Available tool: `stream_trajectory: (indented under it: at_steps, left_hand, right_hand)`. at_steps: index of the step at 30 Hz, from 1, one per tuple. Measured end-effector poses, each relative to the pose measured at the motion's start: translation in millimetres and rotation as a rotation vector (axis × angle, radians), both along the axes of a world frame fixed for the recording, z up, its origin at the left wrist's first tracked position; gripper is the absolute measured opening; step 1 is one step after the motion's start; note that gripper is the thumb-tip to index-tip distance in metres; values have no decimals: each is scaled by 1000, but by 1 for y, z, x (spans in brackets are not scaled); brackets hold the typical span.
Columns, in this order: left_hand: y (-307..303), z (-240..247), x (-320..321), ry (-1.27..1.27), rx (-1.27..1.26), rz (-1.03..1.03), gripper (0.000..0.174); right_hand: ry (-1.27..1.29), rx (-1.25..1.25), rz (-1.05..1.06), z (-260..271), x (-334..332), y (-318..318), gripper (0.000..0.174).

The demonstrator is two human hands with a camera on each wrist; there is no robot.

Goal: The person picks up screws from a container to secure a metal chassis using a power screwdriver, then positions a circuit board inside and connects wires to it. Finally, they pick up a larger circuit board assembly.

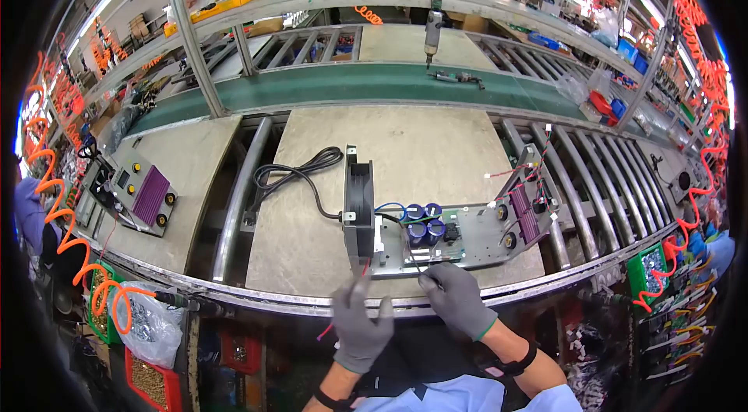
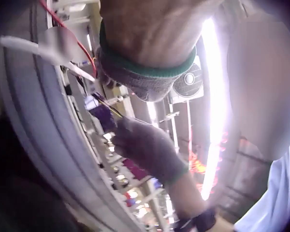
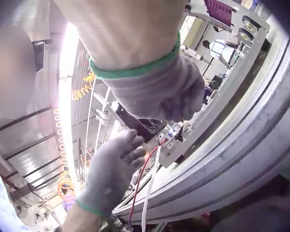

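A metal chassis [image 1: 479, 236] lies on the board, with a black fan [image 1: 360, 209] upright at its left end and blue-topped capacitors [image 1: 417, 234] on a circuit board. My gloved right hand [image 1: 461, 301] is at the chassis's front edge, its fingers curled and pinching a thin dark wire [image 2: 109, 107] that runs toward the capacitors. Below the fan, my gloved left hand [image 1: 362, 328] is blurred, fingers loosely bent and nothing visible in its grasp. A red wire [image 3: 144, 175] and a white strip [image 3: 153, 186] hang close by its fingertips in the right wrist view.
A black cable [image 1: 300, 170] lies coiled left of the fan. Metal rollers [image 1: 604, 178] flank the wooden board [image 1: 389, 127]. Another chassis [image 1: 132, 190] stands at left. Overhead hangs a screwdriver [image 1: 432, 34] on an orange coil. Bins of screws [image 1: 152, 381] sit below.
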State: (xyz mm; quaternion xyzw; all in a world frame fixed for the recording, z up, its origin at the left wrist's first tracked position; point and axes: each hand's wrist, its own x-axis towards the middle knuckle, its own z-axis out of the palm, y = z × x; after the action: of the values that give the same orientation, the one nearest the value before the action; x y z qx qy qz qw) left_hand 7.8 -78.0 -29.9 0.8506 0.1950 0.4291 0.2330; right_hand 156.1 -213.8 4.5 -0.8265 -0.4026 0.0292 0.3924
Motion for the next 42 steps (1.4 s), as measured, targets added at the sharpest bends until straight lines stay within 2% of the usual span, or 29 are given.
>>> stream_trajectory:
  at_steps: [1,3,5,6,9,10,13,16,19,20,23,24,27,28,31,32,34,35,38,41,42]
  left_hand:
    - [-9,5,7,-26,-321,-165,52]
    - [-21,22,36,-32,-851,-221,43]
    - [-6,-3,67,8,-824,-311,45]
    - [-3,-1,83,24,-1063,-338,46]
    - [-6,7,112,-187,-1663,-335,36]
    - [-4,6,119,-227,-1770,-359,27]
    - [-9,-3,127,-217,-1639,-250,24]
    - [-16,-5,123,-312,-1756,-257,22]
    - [-22,-8,110,-293,-1683,-378,20]
    - [-32,-5,106,-282,-1659,-286,19]
    - [-45,-13,87,-200,-1578,-290,19]
    - [-49,-10,81,-175,-1528,-214,21]
    - [-52,-19,65,-138,-1454,-192,21]
    - [-53,-22,61,-64,-1397,-168,22]
    - [-58,-19,49,175,-1252,-131,24]
    - [-62,-13,44,272,-1219,-141,24]
    - [-67,-15,36,397,-1151,-194,28]
    - [-69,-18,34,373,-1200,-177,28]
    - [-69,-18,33,314,-1331,-172,30]
    - [-67,-16,30,282,-1462,-243,30]
    - [-66,-16,29,261,-1495,-285,29]
  right_hand:
    - [-51,2,-11,-2,-6,2,16]
    - [-174,6,-23,2,-12,6,12]
    - [-350,24,22,-10,-13,6,11]
    - [-383,20,20,-14,-12,6,12]
    - [-424,25,56,-14,-9,2,14]
    - [-427,30,76,-13,-8,1,14]
    - [-355,62,160,-11,9,-9,17]
    - [139,201,-86,-6,30,-13,24]
    - [361,195,-176,20,65,-4,30]
    - [335,210,-122,21,73,0,30]
    - [225,243,-22,15,100,18,31]
    - [167,239,-20,16,107,30,30]
    - [28,167,66,25,123,48,29]
    - [-18,132,110,27,126,52,29]
    - [69,-25,198,33,125,56,29]
    - [7,-39,226,29,129,58,29]
    - [60,-9,250,27,132,57,27]
    - [90,3,262,26,132,56,26]
    - [-146,99,199,21,130,49,21]
    - [-110,234,46,30,110,25,17]
    - [-167,255,-8,38,101,14,15]
